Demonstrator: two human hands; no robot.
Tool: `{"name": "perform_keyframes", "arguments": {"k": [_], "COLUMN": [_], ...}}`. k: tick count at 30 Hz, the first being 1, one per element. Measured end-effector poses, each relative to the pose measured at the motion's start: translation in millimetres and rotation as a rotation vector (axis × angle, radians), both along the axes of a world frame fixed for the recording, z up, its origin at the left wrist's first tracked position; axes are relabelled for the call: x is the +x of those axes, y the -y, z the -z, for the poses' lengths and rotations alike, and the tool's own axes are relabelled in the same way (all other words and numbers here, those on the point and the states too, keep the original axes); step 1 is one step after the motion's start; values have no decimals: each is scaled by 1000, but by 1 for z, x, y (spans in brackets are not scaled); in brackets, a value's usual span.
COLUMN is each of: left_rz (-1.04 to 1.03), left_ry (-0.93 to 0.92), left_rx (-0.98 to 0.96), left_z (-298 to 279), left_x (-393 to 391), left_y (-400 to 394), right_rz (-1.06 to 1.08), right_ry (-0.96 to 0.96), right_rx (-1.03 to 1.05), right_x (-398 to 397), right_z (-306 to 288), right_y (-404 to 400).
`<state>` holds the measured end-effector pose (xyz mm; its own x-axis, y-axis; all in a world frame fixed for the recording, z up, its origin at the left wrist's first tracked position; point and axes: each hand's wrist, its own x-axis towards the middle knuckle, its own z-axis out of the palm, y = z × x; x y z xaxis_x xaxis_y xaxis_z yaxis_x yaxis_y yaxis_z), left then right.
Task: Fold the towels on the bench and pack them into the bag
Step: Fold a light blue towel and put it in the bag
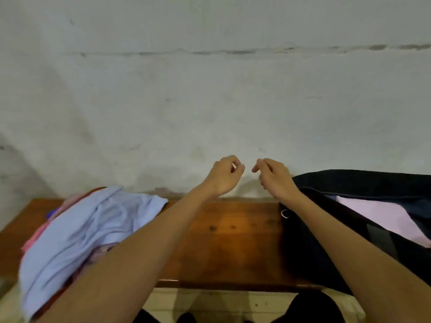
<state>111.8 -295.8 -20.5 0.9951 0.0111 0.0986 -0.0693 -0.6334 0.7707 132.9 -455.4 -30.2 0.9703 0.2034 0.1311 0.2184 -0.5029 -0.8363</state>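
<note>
Both bare hands, left hand (225,174) and right hand (272,177), hover empty with loosely curled fingers above the brown wooden bench (231,241), the crumpled pale blue towel (86,231) nearer the left, the open black fabric bag (326,241) right

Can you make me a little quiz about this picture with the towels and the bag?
1. True or false: the left hand and right hand hold a towel.
2. What colour is the top towel in the pile?
A. light blue
B. green
C. black
3. Fill in: a pink towel lies inside the black ____.

Key: 1 false; 2 A; 3 bag.
</note>
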Motion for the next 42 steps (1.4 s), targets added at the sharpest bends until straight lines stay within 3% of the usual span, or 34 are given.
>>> {"name": "perform_keyframes", "arguments": {"k": [4,8,11,15,18,22,29,36,39,42], "left_rz": [-164,-296,-376,-560,-433,-290,-302,-474,-568,-634], "left_ry": [-24,-73,-158,-213,-198,-124,-86,13,1,5], "left_rx": [-59,-4,138,534,756,842,692,427,231,10], "left_z": [7,25,49,76,84,90,87,61,48,31], "left_x": [-42,-97,-135,-180,-198,-209,-211,-210,-208,-206], "left_y": [-81,-166,-225,-284,-298,-308,-316,-313,-310,-303], "right_rz": [-82,-200,-264,-346,-393,-454,-546,-638,-672,-701], "right_ry": [-163,-292,-377,-427,-478,-486,-492,-416,-530,-742], "right_rx": [148,152,136,72,67,10,-82,-183,-153,14], "right_x": [-21,-44,-57,-75,-90,-100,-117,-136,-147,-162], "right_z": [6,20,33,46,51,52,52,59,62,65], "right_y": [-77,-152,-196,-242,-263,-280,-296,-315,-321,-328]}}
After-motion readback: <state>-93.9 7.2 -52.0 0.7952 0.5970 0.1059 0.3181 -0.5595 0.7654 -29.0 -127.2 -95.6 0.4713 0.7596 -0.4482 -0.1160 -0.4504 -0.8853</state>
